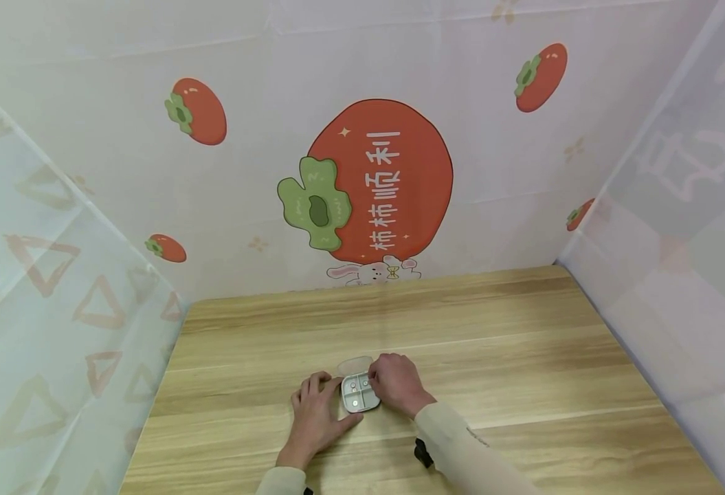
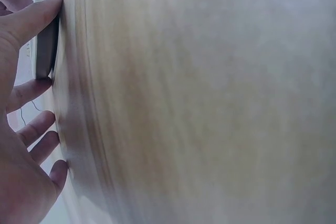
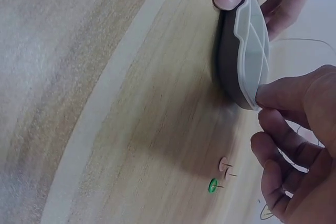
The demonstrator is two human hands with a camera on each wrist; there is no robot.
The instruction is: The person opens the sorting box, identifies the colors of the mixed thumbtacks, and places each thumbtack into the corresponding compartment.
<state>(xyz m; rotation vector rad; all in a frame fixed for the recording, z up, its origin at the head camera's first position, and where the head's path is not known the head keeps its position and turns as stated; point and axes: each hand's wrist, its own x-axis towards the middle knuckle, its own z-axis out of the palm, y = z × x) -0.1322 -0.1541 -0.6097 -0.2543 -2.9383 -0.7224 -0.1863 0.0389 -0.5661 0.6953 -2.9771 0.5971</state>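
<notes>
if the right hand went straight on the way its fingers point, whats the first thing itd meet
Likely the compartment box: the right hand appears right at its edge, though contact is hard to judge. Past it, probably the left hand.

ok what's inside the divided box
In the head view, the divided box holds small round pieces, too tiny to identify, in both left compartments and the far right one; the right hand hides part of the last.

A streaked wooden table [image 1: 510, 344] carries a small divided box [image 3: 229, 72], set slightly left of centre, with a see-through flap [image 1: 351, 365] beyond it. Three thumbtacks, one green [image 3: 212, 185] and two pinkish [image 3: 223, 164], lie nearby, points up on the surface.
</notes>
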